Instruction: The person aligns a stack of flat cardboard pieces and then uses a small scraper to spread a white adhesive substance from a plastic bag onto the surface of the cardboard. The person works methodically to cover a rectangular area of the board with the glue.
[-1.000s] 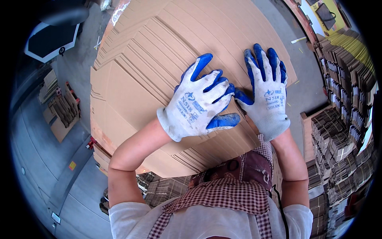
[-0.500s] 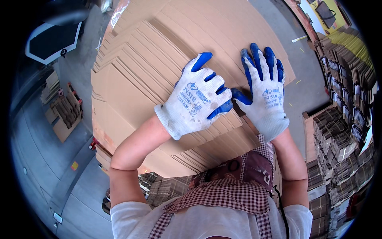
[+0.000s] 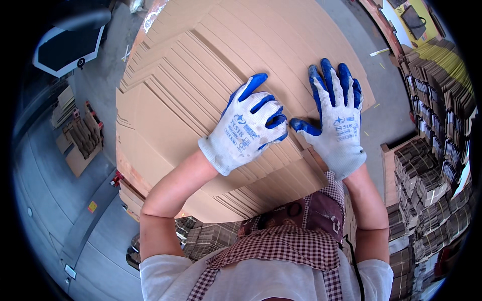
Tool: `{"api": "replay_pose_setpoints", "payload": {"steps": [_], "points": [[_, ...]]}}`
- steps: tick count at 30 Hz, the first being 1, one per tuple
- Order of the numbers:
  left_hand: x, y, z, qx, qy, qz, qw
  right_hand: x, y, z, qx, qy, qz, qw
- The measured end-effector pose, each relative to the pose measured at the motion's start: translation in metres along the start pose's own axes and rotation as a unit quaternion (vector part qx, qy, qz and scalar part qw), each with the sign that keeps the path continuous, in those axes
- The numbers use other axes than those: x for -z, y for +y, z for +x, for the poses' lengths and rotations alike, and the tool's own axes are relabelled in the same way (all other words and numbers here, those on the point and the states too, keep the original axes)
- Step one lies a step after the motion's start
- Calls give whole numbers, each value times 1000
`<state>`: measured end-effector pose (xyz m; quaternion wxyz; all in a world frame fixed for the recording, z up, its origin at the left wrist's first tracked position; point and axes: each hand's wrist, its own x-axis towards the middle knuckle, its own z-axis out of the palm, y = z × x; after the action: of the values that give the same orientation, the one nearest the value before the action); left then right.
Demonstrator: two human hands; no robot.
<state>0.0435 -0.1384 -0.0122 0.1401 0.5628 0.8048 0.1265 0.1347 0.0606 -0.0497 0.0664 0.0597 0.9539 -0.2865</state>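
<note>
A stack of flat brown cardboard sheets (image 3: 165, 125) lies in front of me, its layers fanned out in steps with creased, notched edges. My left hand (image 3: 246, 125), in a white knit glove with blue coating, rests over the stepped edges near the middle. One of its fingers is stretched out; the others curl inward, and whatever lies under them is hidden. Flat on the sheets to the right, my right hand (image 3: 339, 118) wears the same kind of glove, with fingers spread and thumb pointing toward the left hand.
Tied bundles of folded cardboard (image 3: 422, 170) are piled along the right side. Beyond the far left edge, a small cardboard pile (image 3: 83, 138) sits on the grey floor (image 3: 125, 30). A dark panel with a white frame (image 3: 68, 52) stands at the upper left. My checkered apron (image 3: 281, 246) meets the near edge.
The curled fingers of my left hand have drawn in more, and that hand sits slightly lower. My right hand has shifted a little to the right, still spread flat.
</note>
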Motion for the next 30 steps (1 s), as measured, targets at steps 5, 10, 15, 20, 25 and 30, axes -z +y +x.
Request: {"api": "replay_pose_setpoints", "payload": {"steps": [5,10,15,20,25,30], "points": [[-3,0,-2,13,25,-10,1000,-2,1,1,4,3,-2,1000],[-7,2,-7,14,45,23,999,-2,1,0,6,2,-2,1000],[1,9,-12,40,31,14,999,-2,1,0,7,8,-2,1000],[11,8,-24,51,24,-60,997,-1,1,-1,10,12,2,1000],[17,3,-46,72,2,-105,992,-3,1,-1,11,19,8,1000],[26,-1,-23,72,2,3,997,-1,-1,0,7,13,-6,1000]]}}
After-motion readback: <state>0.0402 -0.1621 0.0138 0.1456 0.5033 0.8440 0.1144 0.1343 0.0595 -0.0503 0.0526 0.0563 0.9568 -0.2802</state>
